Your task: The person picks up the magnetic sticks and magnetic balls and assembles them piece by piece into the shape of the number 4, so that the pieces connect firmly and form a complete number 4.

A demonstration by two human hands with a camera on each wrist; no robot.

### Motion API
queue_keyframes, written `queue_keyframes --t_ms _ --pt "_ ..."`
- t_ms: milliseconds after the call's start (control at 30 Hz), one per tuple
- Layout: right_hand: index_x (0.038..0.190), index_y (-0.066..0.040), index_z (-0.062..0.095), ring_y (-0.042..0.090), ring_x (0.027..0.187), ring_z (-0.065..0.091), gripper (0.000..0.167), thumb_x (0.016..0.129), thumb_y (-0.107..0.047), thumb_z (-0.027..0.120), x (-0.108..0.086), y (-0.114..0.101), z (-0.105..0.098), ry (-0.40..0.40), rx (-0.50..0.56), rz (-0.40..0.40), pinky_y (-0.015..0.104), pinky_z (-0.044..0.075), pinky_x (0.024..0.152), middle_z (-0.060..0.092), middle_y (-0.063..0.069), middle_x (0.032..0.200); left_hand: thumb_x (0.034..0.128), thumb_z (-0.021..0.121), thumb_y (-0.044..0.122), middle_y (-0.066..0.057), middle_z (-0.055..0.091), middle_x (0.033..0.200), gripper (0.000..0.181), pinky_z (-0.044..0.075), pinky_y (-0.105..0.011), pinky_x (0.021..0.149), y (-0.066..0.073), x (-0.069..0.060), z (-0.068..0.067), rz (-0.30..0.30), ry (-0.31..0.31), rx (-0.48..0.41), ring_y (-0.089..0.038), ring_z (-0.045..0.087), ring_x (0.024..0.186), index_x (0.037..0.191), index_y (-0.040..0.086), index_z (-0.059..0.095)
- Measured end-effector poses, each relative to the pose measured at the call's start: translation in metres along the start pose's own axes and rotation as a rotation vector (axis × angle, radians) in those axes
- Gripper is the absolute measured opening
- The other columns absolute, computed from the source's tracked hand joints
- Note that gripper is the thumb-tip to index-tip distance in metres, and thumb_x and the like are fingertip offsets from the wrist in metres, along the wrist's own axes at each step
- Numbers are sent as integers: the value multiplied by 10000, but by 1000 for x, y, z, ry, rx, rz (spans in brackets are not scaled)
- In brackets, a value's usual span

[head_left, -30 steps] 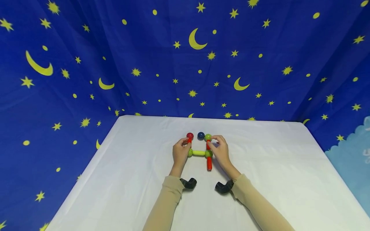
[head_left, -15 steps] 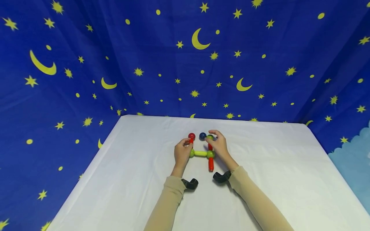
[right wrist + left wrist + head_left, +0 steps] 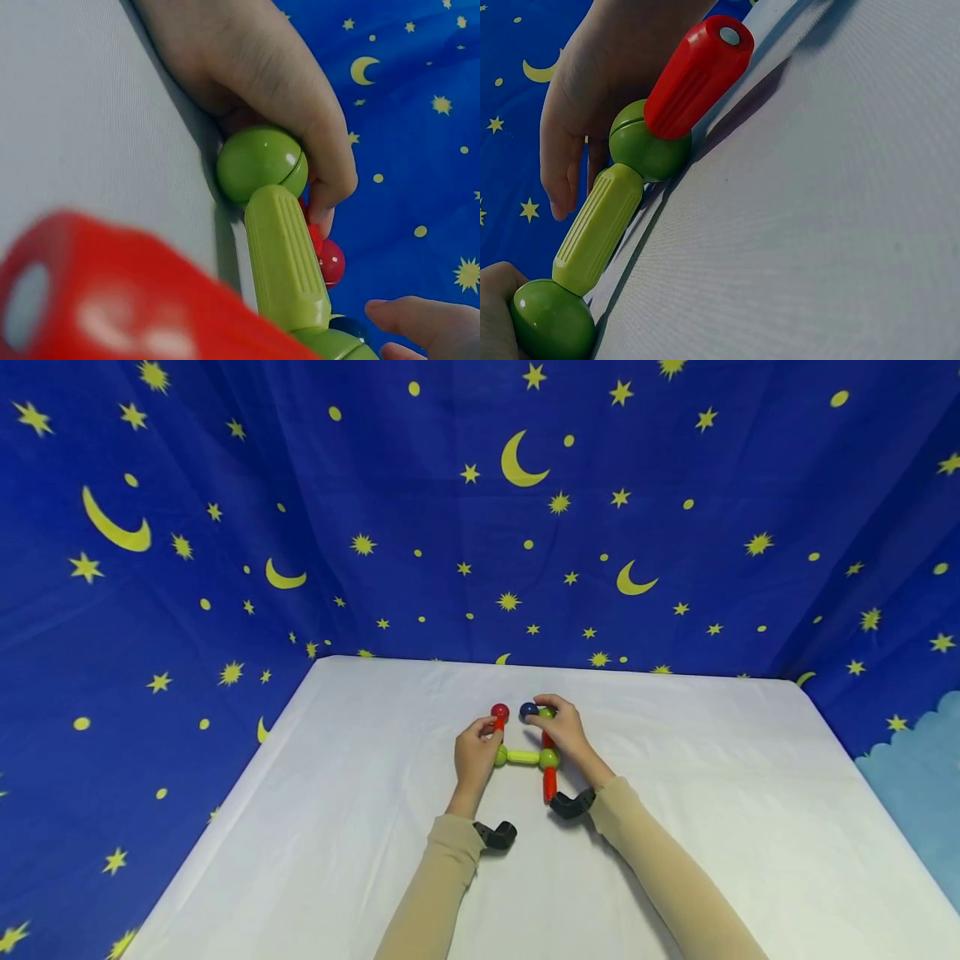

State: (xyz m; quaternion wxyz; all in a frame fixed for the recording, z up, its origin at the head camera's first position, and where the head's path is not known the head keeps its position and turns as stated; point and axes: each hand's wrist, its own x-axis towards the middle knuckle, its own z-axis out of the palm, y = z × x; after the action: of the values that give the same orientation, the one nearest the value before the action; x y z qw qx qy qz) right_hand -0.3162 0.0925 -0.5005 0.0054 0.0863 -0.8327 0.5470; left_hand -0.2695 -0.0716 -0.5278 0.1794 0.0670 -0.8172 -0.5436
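A flat figure of rods and balls lies on the white table. A yellow-green rod (image 3: 522, 757) joins two green balls (image 3: 550, 759) (image 3: 262, 161). My left hand (image 3: 476, 758) pinches the red rod (image 3: 500, 724) rising from the left green ball, below a red ball (image 3: 500, 712). My right hand (image 3: 564, 729) reaches over the right red rod (image 3: 547, 740) and its top green ball (image 3: 546, 714). Thumb and forefinger stand apart on either side of a dark blue ball (image 3: 528, 711); firm contact cannot be made out. A lower red rod (image 3: 697, 75) points towards me.
A white cloth covers the table (image 3: 337, 793). Behind it hangs a blue curtain (image 3: 420, 510) with yellow moons and stars. Black wrist cameras sit at both cuffs; the right one (image 3: 572, 803) is close to the lower red rod's end.
My right hand has left the right red rod, moving up and left, and its thumb and forefinger now straddle the blue ball. My left hand keeps its pinch; the view has shifted slightly.
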Motion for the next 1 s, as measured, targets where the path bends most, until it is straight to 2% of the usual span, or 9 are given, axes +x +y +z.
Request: queue_keyframes --t_ms 367,667,1000 --pt "1271 33 560 354 1217 536 483 825 -91 695 7 -1 1 -49 -71 16 445 408 1056 587 239 1276 812 684 141 -82 736 892 240 341 -173 490 0 0 0 -7 -1 8 -42 457 531 1046 107 727" --pt "1223 26 594 345 1215 537 424 829 -99 688 10 3 3 -52 -125 17 454 405 1058 603 217 1263 806 686 142 -83 739 886 238 346 -171 495 0 0 0 12 7 5 -37 463 533 1036 103 729" --pt "1186 9 600 332 1166 554 406 827 -152 700 9 5 4 -39 -154 30 458 421 1031 615 202 1233 815 679 148 -85 741 912 244 350 -170 490 2 -1 -1 -6 -7 -2 -35 474 528 1052 109 724"
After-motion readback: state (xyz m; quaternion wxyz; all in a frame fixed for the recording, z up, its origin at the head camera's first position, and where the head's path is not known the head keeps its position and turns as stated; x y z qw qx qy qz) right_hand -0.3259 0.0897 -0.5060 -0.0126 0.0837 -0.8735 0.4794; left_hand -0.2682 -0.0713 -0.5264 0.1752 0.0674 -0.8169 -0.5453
